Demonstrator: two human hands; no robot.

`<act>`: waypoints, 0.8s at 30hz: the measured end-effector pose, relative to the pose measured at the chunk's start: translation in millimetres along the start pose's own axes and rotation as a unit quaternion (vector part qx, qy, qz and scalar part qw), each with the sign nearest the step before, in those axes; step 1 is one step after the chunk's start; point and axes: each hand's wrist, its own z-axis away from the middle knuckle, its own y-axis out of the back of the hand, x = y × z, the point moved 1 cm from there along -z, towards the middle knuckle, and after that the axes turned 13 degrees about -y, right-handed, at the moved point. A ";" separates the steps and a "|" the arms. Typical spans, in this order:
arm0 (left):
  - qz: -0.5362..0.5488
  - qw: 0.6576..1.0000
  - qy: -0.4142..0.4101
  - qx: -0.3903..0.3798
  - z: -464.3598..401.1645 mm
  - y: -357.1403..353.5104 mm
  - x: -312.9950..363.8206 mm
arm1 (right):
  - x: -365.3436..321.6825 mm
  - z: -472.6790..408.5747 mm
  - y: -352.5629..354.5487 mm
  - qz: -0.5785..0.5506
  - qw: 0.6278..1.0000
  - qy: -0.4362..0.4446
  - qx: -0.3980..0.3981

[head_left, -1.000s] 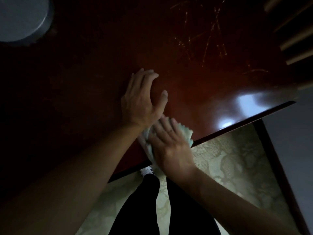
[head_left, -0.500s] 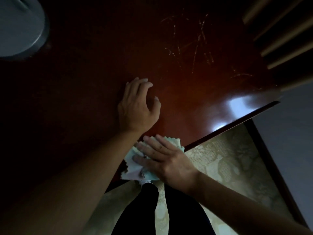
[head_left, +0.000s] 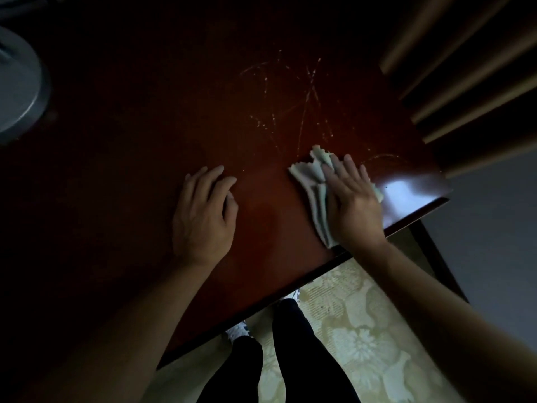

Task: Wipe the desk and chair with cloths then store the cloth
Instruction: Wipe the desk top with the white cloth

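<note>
The right hand (head_left: 353, 203) lies flat, fingers straight, pressing the pale cloth (head_left: 315, 184) on the dark red worktop (head_left: 145, 141) near its corner. The cloth looks soft and light; pinch any edge. The left hand (head_left: 203, 213) holds nothing.

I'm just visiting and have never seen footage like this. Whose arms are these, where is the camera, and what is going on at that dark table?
There is no robot here: a person wears one camera on the head, looking down at their own arms. The left hand rests on the dark red desk, holding nothing. The right hand presses a pale cloth flat against the desk near its corner, beside some light scratches. At the far left a grey round object sits partly out of view. Below the desk edge you see the person's legs on a patterned floor.
</note>
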 end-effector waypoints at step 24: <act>0.026 0.986 -0.136 -0.090 -43.1 -62.9 118.9 | 99.8 -52.1 39.3 0.023 0.998 -0.066 0.011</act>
